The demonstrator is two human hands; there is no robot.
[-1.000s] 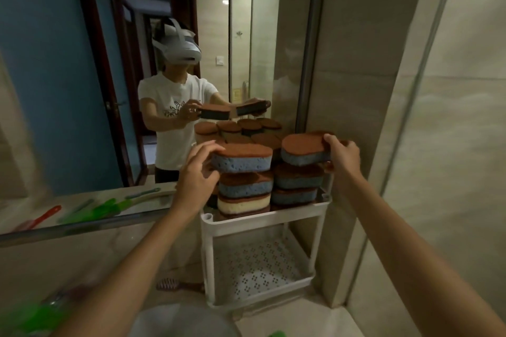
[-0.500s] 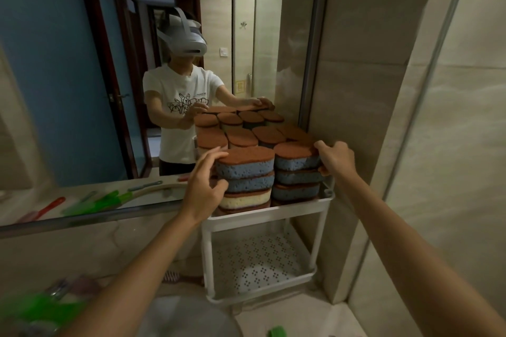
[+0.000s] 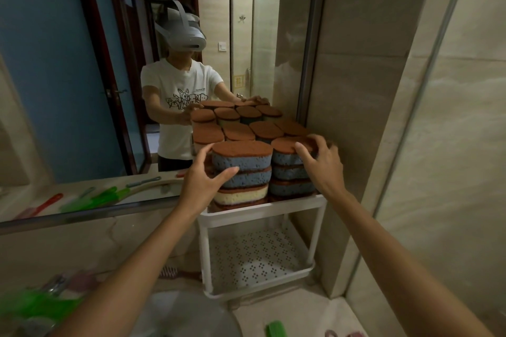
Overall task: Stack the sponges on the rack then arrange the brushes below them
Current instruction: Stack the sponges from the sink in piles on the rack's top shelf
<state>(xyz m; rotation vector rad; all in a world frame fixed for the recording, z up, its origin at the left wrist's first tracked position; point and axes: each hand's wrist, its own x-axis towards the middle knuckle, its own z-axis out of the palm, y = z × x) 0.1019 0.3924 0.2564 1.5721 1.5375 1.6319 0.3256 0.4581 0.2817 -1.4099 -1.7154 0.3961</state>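
Down at the bottom of the frame, a blurred green brush (image 3: pixel 32 306) sits at lower left and another green piece (image 3: pixel 275 329) pokes in at the bottom edge, with a pinkish bristled brush (image 3: pixel 171 272) lying just left of the rack's foot. None of them is on the shelf yet.

Up to the white rack (image 3: pixel 262 212), centre frame: its perforated lower shelf (image 3: pixel 254 257) holds nothing, ready for brushes. The top tier carries the sponges, brown scrub faces up. Front left, a stack of sponges (image 3: pixel 242 172), blue, blue, then a cream one at the bottom. Front right, a second stack (image 3: pixel 291 172), all blue.

The left hand (image 3: pixel 204 180) is spread wide, thumb against the left stack's front, fingers curving round its left side, steadying, not gripping. The right hand (image 3: pixel 321 161) is draped over the top sponge of the right stack, fingers spread on its brown face, pressing or squaring it; it closes on nothing that I can tell.

These look light and squashy, foam that gives under a pinch, with a rougher top. Best taken by the long sides with an easy grip; squeeze hard and the pile may skew.

Further back, more sponges (image 3: pixel 238 131) fill the tier, doubled by the mirror (image 3: pixel 82 76) at upper left, which also reflects the brushes on the counter.
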